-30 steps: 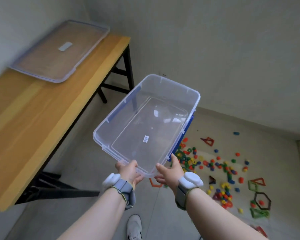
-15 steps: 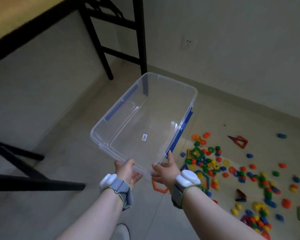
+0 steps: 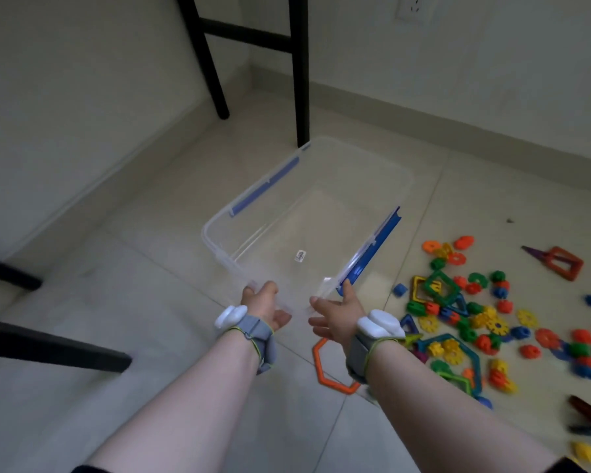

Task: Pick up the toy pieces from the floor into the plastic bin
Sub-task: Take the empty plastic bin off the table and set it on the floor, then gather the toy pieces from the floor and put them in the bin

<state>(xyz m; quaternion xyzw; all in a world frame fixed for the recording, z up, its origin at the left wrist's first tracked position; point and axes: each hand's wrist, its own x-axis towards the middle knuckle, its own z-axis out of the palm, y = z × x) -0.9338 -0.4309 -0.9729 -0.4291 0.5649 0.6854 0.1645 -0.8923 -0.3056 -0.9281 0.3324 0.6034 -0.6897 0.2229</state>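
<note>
Both hands are gripping the bin (image 3: pixel 321 216) by its near short rim: the left hand (image 3: pixel 265 303) w/ fingers (image 3: pixel 268 290) curling round the left corner, the right hand (image 3: pixel 338 317) pinching the right corner, index lying along the blue latch (image 3: pixel 372 247). Bin's long axis is running straight ahead of the fingers; whether it's touching the floor (image 3: pixel 151 302), can't tell. The toy pieces (image 3: pixel 475 319) are lying just right of the right hand, so it's nearer.

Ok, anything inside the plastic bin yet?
No toy pieces in the plastic bin: only a small sticker on its clear base. Its near edge is blurred, partly behind the left hand and right hand.
</note>
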